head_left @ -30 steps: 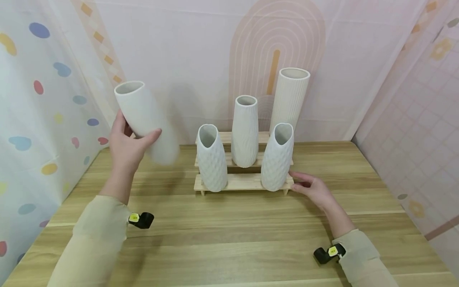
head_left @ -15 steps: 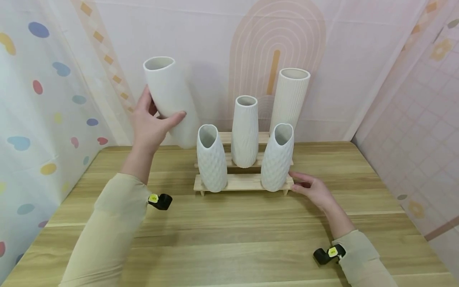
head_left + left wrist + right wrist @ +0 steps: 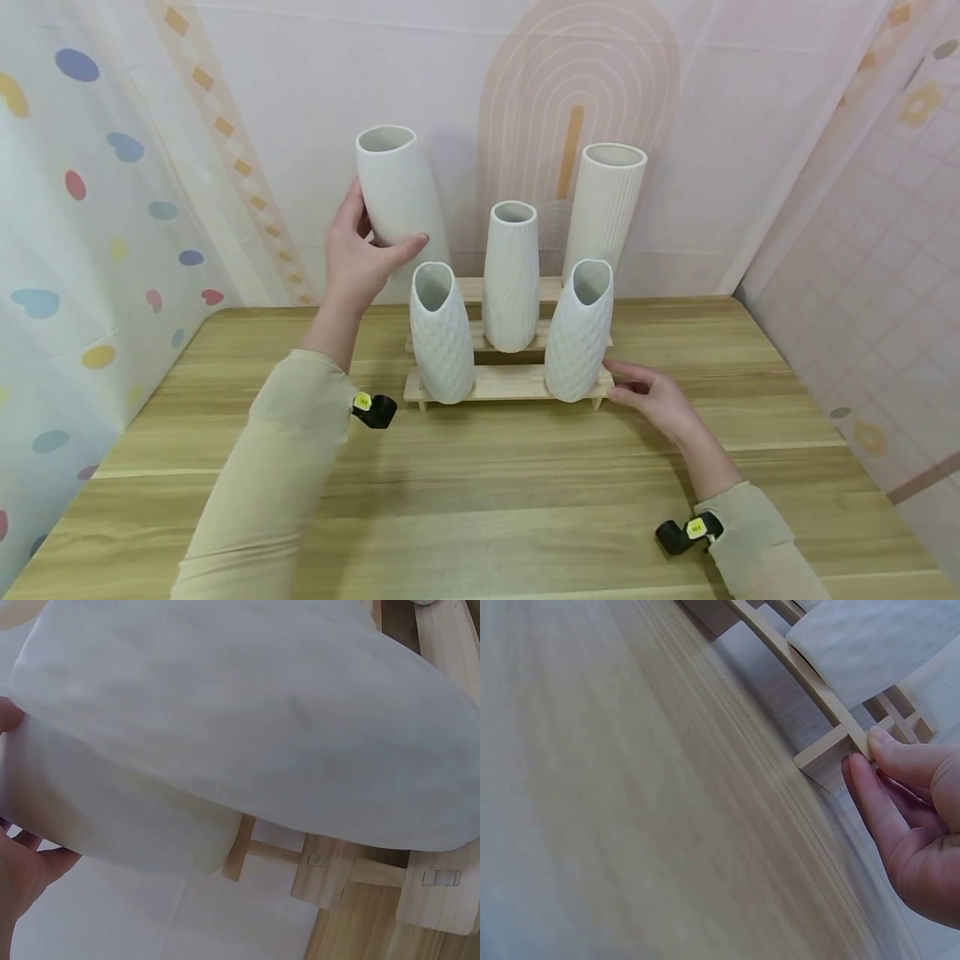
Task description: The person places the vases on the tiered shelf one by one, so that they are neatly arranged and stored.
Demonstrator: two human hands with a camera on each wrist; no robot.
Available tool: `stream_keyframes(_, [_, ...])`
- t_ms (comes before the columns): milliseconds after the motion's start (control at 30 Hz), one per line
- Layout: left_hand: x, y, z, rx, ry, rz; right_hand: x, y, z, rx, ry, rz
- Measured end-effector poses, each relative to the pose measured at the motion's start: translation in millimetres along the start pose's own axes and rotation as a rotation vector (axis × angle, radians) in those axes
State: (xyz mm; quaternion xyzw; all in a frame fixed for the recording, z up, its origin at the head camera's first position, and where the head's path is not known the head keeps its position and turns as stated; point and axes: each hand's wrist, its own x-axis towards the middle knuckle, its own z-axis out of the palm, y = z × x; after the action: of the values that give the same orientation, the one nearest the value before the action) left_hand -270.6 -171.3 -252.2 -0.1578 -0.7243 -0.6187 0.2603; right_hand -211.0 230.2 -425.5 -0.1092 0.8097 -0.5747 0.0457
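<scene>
At the back left of a three-tier wooden rack (image 3: 510,382), my left hand (image 3: 360,254) grips a smooth white vase (image 3: 401,183), thumb across its front. The vase tilts slightly, and its lower end passes behind a textured white vase (image 3: 444,350) on the front tier. Whether its base touches the top tier I cannot tell. In the left wrist view that textured vase (image 3: 285,712) covers much of the held vase (image 3: 97,802). My right hand (image 3: 656,404) pinches the right end of the front tier; the right wrist view shows thumb and fingers on the slat (image 3: 840,720).
A second textured vase (image 3: 579,342) stands at the front tier's right. A narrow ribbed vase (image 3: 512,279) occupies the middle tier, and a tall ribbed cylinder vase (image 3: 606,208) the top tier's right. Behind the wooden table (image 3: 480,500) hangs a patterned cloth (image 3: 300,100).
My left hand has carried the smooth vase right, first up and then down a little, to the rack's back left. The vase is more upright. My right hand has stayed at the rack's end.
</scene>
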Motion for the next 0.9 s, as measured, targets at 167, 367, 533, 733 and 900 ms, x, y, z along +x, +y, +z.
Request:
stream_keyframes(167, [2.5, -4.6, 6.1, -0.024, 0.004, -0.012, -0.5, -1, 0, 0.002, -0.007, 0.001])
stream_keyframes(367, [8.4, -4.8, 10.5, -0.021, 0.001, -0.028, -0.2, 0, 0, -0.001, -0.006, -0.005])
stream_keyframes(533, [13.3, -5.1, 10.9, -0.007, 0.006, -0.043, -0.3, -2, -1, -0.023, -0.007, -0.017])
stream_keyframes(733, [18.1, -5.5, 9.6, 0.033, -0.035, -0.058, -0.2, -2, 0, -0.019, -0.01, -0.016])
stream_keyframes(900, [19.7, -5.5, 5.2, 0.102, -0.087, -0.107, -0.3, -4, 0, -0.019, -0.014, -0.009])
